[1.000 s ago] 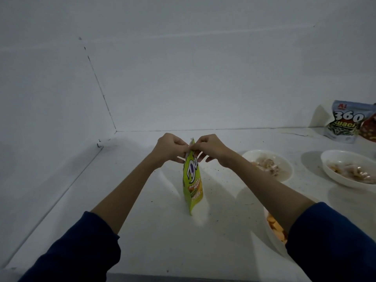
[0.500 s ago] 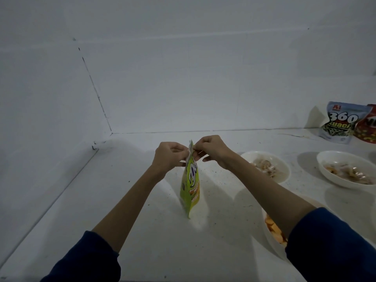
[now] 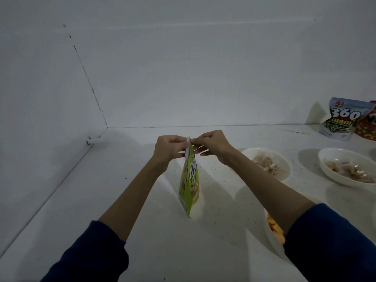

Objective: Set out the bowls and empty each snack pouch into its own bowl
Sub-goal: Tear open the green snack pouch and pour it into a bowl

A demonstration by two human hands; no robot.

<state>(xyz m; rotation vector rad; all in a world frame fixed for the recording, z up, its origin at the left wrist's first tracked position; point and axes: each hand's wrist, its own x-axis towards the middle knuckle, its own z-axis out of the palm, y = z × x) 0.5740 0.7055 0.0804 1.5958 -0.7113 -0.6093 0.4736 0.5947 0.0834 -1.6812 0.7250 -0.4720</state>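
White counter (image 3: pixel 142 241): both hands, left hand (image 3: pixel 166 148) and right hand (image 3: pixel 211 144), pinch the green pouch (image 3: pixel 189 184) top; the right sleeve (image 3: pixel 329 241) half-hides an orange-snack bowl (image 3: pixel 272 235).

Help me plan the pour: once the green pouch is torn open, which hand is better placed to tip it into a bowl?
Probably the right hand. Both hands pinch the green pouch top, but every bowl in view lies on the right, away from the left hand.

Glossy pouch (image 3: pixel 190 180) — matt table (image 3: pixel 142 231)
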